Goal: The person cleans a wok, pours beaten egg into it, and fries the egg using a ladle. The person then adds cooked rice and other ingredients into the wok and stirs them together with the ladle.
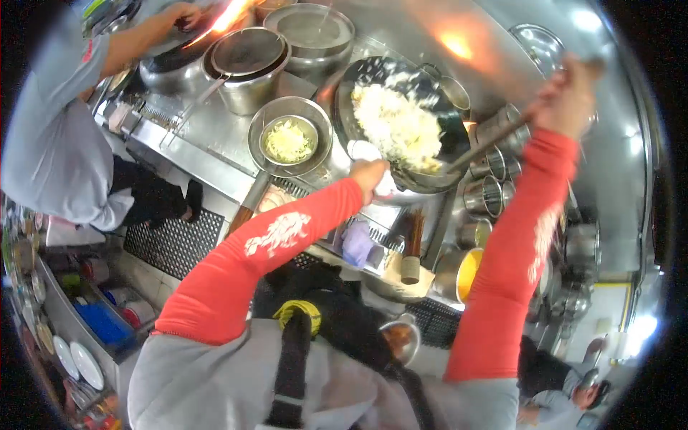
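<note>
A dark wok (pixel 451 136) on the stove holds a pale, rice-like food (pixel 398 125), some of it blurred as if in the air. My left hand (pixel 369 178) is closed on a white cloth (pixel 364 152) at the wok's near rim. Up at the right, my right hand (pixel 562 100), somewhat blurred, grips the long handle (pixel 494 137) of a ladle, whose lower end is at the wok's right side. Left of the wok, a strainer with shredded pale-green food (pixel 288 140) rests in a metal bowl (pixel 258 136).
Pots (pixel 247 89) stand behind at the left, near a flame (pixel 228 18) and a co-worker (pixel 54 158). Metal containers (pixel 481 197) and a pot of yellow liquid (pixel 469 272) are at the right. A bamboo brush (pixel 413 247) and purple cloth (pixel 357 244) lie in front.
</note>
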`<state>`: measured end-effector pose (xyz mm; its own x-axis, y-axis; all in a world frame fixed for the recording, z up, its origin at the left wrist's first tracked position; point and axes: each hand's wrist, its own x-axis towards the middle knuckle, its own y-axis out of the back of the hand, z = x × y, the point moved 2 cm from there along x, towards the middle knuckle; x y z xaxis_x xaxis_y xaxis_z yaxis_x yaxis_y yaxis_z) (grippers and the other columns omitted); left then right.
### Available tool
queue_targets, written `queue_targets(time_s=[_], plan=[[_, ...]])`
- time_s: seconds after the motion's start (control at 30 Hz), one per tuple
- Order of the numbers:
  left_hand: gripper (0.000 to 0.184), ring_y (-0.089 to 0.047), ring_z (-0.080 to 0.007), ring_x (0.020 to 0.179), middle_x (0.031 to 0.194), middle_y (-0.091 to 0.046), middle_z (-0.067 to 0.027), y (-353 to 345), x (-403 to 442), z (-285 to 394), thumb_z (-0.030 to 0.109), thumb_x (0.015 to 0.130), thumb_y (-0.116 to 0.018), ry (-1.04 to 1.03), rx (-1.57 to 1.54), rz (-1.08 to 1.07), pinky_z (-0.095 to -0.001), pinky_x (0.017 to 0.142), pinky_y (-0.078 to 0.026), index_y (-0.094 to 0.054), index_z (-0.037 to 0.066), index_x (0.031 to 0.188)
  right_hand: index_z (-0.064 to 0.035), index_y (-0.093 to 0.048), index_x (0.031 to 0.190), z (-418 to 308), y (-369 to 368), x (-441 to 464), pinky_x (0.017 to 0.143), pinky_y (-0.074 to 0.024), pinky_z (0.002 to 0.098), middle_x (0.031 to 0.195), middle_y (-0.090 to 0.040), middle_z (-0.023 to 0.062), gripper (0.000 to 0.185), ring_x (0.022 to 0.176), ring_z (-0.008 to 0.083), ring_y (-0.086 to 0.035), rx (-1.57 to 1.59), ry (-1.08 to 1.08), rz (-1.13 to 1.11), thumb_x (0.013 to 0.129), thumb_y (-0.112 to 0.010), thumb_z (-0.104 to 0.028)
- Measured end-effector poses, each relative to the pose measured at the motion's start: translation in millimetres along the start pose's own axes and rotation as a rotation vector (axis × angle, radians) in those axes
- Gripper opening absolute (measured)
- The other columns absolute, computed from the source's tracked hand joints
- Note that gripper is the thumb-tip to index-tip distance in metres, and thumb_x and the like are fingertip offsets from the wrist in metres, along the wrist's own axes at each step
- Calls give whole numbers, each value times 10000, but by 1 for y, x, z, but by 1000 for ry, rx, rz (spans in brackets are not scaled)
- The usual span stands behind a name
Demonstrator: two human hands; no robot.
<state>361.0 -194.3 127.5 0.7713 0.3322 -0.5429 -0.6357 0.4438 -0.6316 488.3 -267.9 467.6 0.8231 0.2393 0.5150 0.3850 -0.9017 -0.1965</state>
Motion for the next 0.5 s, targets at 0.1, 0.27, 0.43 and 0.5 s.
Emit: queue_targets(time_s=[0.1, 0.27, 0.43, 0.5], plan=[[147, -612, -268, 636, 763, -596, -120, -4, 21, -3, 138, 794, -573, -4, 19, 97, -438, 515, -534, -584, 11, 868, -41, -551, 759, -46, 14, -22, 401, -351, 282, 584, -484, 15, 150, 462, 127, -472, -109, 388, -125, 766, -651, -152], [97, -598, -270, 610, 733, -579, -126, -5, 36, -12, 109, 778, -582, 12, 18, 49, -437, 497, -526, -568, 15, 798, -41, -546, 751, 121, 8, 8, 437, -404, 351, 569, -481, 24, 136, 505, 176, -529, -503, 377, 102, 818, -580, -154], [110, -598, -266, 609, 724, -568, -124, -8, 29, -8, 110, 776, -571, -2, 47, 73, -437, 501, -522, -556, 12, 826, -40, -577, 851, 65, 19, 33, 443, -425, 301, 638, -521, 16, 66, 524, 141, -536, -1282, 1057, -229, 827, -560, -99], [117, -595, -260, 609, 727, -570, -118, -7, 21, -13, 123, 777, -571, 8, 69, 69, -429, 513, -522, -560, 18, 826, -41, -579, 809, 85, 9, -5, 430, -419, 295, 604, -514, 8, 72, 493, 143, -529, -804, 607, -209, 826, -557, -107]])
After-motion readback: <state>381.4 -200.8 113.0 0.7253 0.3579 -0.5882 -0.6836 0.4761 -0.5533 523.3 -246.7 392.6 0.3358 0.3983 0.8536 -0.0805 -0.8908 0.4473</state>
